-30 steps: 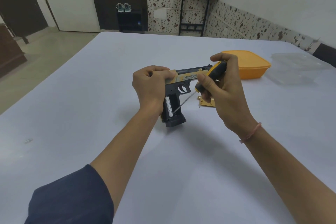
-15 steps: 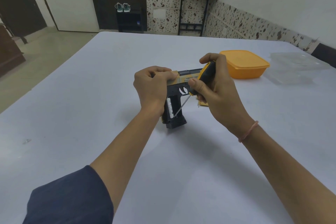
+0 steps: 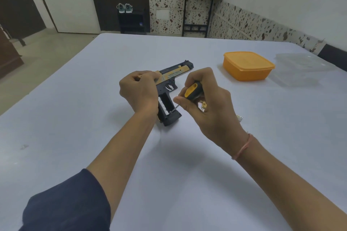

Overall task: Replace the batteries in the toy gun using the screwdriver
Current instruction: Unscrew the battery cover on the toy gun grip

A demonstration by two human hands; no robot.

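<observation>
White cloth covers the table (image 3: 71,122), and near its middle we have the toy gun (image 3: 175,73) standing on the butt of its grip, muzzle pointing far and right. Our left hand (image 3: 139,92) wraps the rear of the gold slide, fingers curled tight round it. Just right of that wrist the battery compartment (image 3: 166,102) in the black grip is open, its cover off. One battery (image 3: 161,106) with a pale label lies along its left side, and the slot beside it looks empty. The screwdriver (image 3: 193,90) comes in from the right, its thin shaft slanting down so the tip sits at the low end of the compartment, by the battery's bottom. Our right hand (image 3: 210,110) pinches the yellow-and-black handle between the thumb and curled fingers.

We judge the step to be levering the old cell out. To do it well, we should press the butt down onto the cloth with the left hand so the gun cannot tip. Then we work the tip under the battery's end and lever gently, since a hard flick may send it rolling. A small gold part (image 3: 203,106), perhaps the cover, lies just beyond the right hand, so we should mind it. Far right, the orange container (image 3: 247,65) and the clear plastic tray (image 3: 304,67) sit well apart from the work.
</observation>
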